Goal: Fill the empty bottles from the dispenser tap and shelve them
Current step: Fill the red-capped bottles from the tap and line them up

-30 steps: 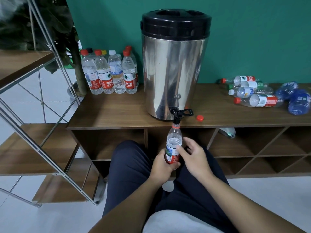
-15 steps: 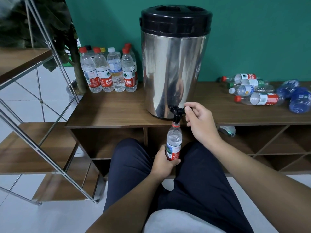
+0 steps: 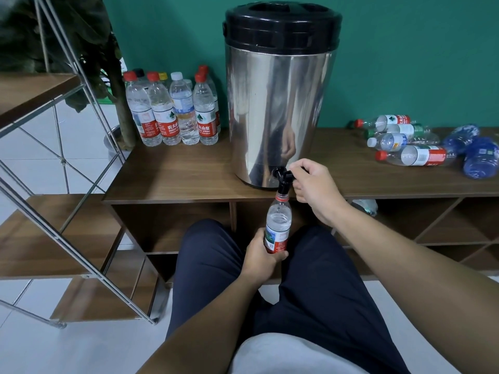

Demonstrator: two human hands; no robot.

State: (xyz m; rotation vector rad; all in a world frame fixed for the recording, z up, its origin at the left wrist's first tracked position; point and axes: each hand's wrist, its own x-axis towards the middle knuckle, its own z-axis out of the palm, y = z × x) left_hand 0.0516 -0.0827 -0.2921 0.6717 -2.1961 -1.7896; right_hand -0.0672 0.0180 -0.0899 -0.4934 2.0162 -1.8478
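A steel dispenser with a black lid stands on the wooden sideboard. Its black tap juts over the front edge. My left hand grips the lower part of an uncapped clear bottle with a red label, its mouth right under the tap spout. My right hand has its fingers curled round the tap lever. Several filled capped bottles stand upright left of the dispenser. Several empty bottles lie on their sides at the right.
A wood and metal-frame shelf unit stands at the left beside a plant. Crushed blue bottles lie at the far right. Open cubbies run under the sideboard, with one bottle lying in one. My knees are below the bottle.
My right hand left the bottle's side, rose to the tap and closed on its lever. The red cap beside the tap is now hidden behind that hand. The left hand stayed put.
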